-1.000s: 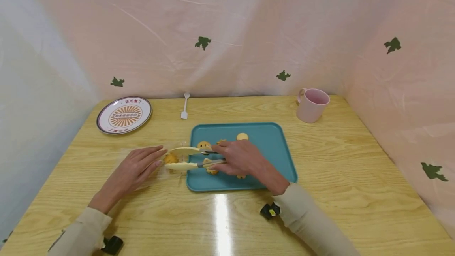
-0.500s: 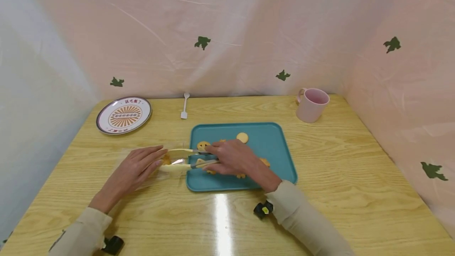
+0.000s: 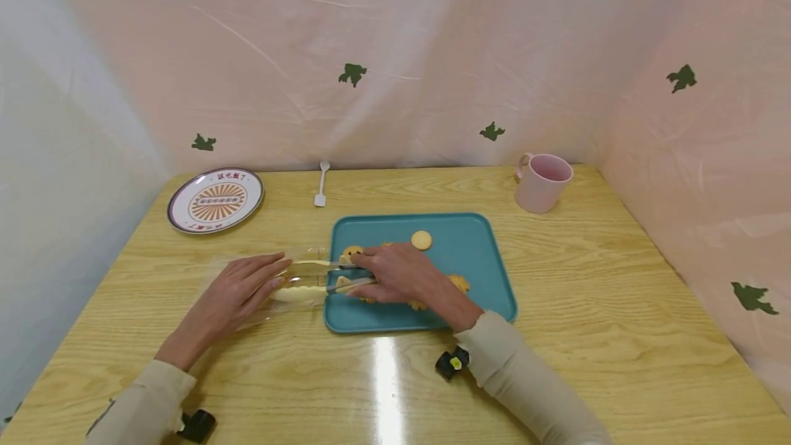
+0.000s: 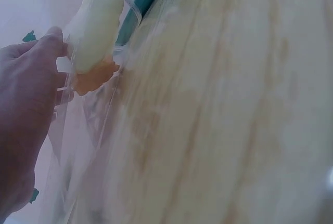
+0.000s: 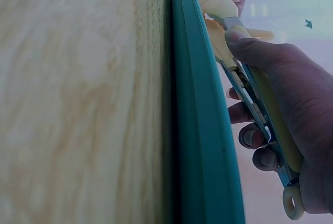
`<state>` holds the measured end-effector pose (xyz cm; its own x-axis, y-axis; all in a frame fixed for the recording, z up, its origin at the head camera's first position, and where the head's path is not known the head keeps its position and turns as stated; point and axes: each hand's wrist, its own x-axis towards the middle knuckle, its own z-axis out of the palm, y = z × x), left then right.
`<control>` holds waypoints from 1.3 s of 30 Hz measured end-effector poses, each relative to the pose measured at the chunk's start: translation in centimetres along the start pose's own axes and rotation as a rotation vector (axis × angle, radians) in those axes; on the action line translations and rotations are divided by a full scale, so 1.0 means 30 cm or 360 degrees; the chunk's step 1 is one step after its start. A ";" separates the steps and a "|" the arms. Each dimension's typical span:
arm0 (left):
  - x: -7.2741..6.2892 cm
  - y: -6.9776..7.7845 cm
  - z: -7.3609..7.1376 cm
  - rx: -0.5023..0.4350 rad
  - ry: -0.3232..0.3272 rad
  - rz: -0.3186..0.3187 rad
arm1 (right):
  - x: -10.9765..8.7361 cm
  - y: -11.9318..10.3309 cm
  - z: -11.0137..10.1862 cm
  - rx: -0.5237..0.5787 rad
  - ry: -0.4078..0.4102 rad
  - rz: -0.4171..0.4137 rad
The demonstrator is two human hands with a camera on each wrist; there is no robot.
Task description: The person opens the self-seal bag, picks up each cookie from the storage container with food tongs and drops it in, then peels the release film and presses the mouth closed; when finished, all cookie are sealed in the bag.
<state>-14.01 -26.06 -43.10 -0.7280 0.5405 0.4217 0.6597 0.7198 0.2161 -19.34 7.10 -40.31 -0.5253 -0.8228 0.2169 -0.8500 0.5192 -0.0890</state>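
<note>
In the head view my left hand (image 3: 231, 294) holds a clear plastic bag (image 4: 78, 156) near its mouth, left of the teal tray (image 3: 485, 259). My right hand (image 3: 404, 272) grips a pair of tongs (image 3: 301, 293) with cream tips and metal arms, reaching leftward over the tray's edge into the bag. An orange-brown cookie (image 4: 96, 77) shows at the tong tips inside the bag in the left wrist view; in the head view my left fingers mostly hide it. Several cookies lie on the tray, among them a pale round cookie (image 3: 421, 240) and a browner cookie (image 3: 459, 283), some partly under my right hand.
A patterned plate (image 3: 216, 200) is at the back left of the wooden table (image 3: 587, 335). Near the back edge lies a small white spatula-like utensil (image 3: 322, 184). A pink mug (image 3: 540, 187) stands at the back right. Patterned cloth (image 3: 408, 115) hangs behind and beside the table.
My right hand has moved left with the tongs, carrying the cookie deeper into the bag. The left hand and the bag have stayed nearly in place.
</note>
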 end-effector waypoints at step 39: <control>0.001 0.006 -0.006 0.0004 -0.0028 -0.0051 | -0.052 0.030 -0.031 0.0024 0.0008 0.0075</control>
<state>-13.88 -25.99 -42.88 -0.7518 0.5250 0.3990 0.6357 0.7378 0.2271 -19.23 9.06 -39.83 -0.5644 -0.7965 0.2171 -0.8250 0.5536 -0.1137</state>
